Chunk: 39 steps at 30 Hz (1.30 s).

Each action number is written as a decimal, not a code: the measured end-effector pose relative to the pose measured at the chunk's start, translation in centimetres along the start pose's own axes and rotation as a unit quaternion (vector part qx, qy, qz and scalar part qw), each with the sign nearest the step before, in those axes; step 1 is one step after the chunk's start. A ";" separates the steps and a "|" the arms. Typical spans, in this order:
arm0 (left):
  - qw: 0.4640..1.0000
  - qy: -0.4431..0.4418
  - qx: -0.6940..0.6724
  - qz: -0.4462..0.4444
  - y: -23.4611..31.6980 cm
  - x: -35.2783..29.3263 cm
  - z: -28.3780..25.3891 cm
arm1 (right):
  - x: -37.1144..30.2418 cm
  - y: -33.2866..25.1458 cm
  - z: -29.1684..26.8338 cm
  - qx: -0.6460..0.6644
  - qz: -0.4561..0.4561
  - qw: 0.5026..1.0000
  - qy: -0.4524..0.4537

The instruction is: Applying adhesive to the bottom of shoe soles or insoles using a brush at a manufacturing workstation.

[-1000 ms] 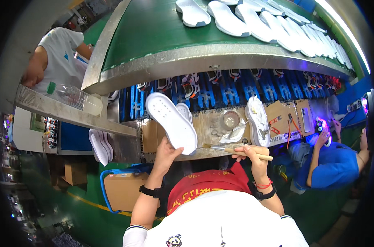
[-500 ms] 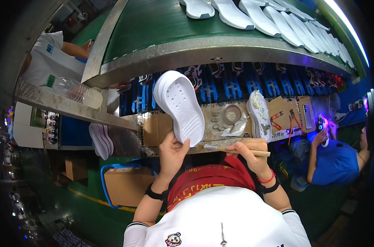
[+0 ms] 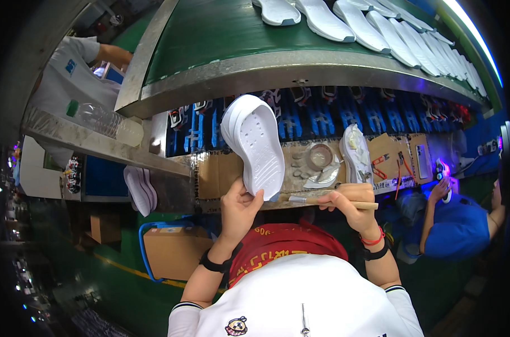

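Note:
A white shoe sole (image 3: 261,147) with small holes in its heel half stands nearly upright over the bench, its inner side facing me. My left hand (image 3: 239,210) grips the sole's lower end between thumb and fingers. In my right hand (image 3: 351,205) is a flat brush (image 3: 307,200) with a pale wooden handle, held level. Its bristles point left, close beside the grey-blue tip of the sole; whether they touch it I cannot tell. Behind the brush, a small round bowl (image 3: 320,158) rests on the bench, next to another white sole (image 3: 356,153) with crumpled scraps on it.
A green conveyor (image 3: 227,42) with several white soles runs above the bench behind a metal rail. Red-handled pliers (image 3: 380,167) and a phone (image 3: 421,159) lie at right. A bottle (image 3: 100,121) stands on the left ledge. Co-workers are at both sides; a cardboard box (image 3: 176,253) stands lower left.
The sole in my left hand has shifted slightly right and become a little more upright. My right hand has moved the brush a bit to the right. The view has also shifted slightly.

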<state>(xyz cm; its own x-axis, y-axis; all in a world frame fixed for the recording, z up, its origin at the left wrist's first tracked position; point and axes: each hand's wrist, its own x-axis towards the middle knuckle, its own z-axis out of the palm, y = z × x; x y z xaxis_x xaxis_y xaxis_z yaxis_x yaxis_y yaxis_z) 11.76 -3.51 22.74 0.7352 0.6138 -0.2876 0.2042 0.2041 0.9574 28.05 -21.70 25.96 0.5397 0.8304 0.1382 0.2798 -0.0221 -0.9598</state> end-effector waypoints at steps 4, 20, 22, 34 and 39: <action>1.000 0.000 -0.007 0.001 0.2 0.1 0.1 | 0.6 -0.1 0.3 -0.008 0.011 0.999 0.031; 0.984 -0.143 -0.099 -0.033 10.2 10.5 -0.4 | -1.4 -2.5 -3.3 0.072 0.058 0.954 0.285; 0.967 -0.178 -0.174 -0.048 11.4 15.6 -1.4 | -1.9 -1.8 -2.9 0.076 0.089 0.951 0.288; 0.920 0.305 -0.010 0.246 -3.7 11.2 -6.5 | -1.8 -0.3 0.6 0.081 0.128 0.957 0.248; 0.648 0.723 0.217 -0.103 -21.8 3.6 -27.7 | -2.0 0.0 2.0 0.081 0.156 0.953 0.246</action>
<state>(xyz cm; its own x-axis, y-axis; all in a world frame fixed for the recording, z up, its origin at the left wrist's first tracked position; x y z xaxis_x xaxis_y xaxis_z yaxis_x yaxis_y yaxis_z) -7.93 15.33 0.11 -0.6467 0.7441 0.1677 0.5949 0.3545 0.7214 25.34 -22.24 25.21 0.8947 0.4352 -0.1007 -0.0598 -0.1067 -0.9925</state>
